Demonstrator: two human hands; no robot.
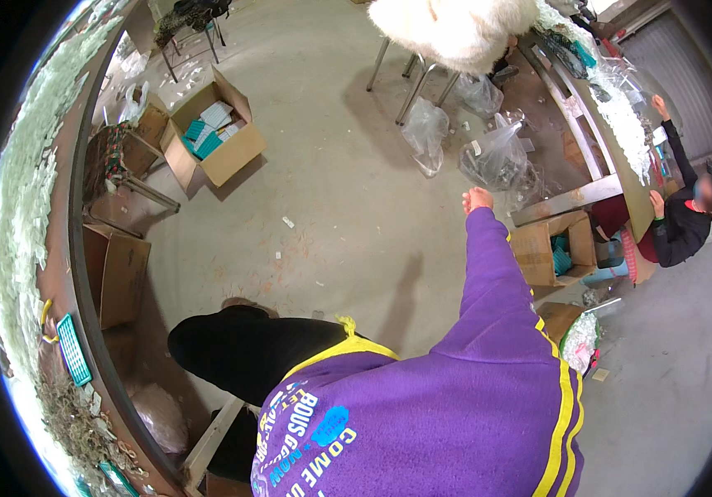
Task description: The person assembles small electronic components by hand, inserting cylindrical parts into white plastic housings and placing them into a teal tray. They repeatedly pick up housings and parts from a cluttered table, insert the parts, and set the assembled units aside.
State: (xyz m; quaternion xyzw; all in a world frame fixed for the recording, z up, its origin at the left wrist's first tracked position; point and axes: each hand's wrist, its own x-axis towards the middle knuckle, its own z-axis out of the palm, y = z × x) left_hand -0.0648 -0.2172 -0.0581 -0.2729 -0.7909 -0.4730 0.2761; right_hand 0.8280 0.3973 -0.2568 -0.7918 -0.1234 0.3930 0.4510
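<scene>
My right arm, in a purple sleeve with yellow stripes, stretches out over the floor. At its end my right hand (478, 199) is closed, its fingers curled in, and nothing shows in it. It touches nothing that I can see; nearest to it is a clear plastic bag (498, 157). My left hand is out of view. To my left runs a brown-edged worktable (60, 282) heaped with pale translucent pieces (29, 207). A turquoise slotted tray (74, 349) lies on its edge beside a yellow-handled tool (46, 313).
An open cardboard box (223, 161) holds turquoise and white packs. Another open box (538, 253) stands right of my arm. A stool with a fluffy cream cover (455, 33) is ahead. A co-worker in black (687, 224) sits at the right-hand table, one arm raised. Scraps litter the floor (331, 199).
</scene>
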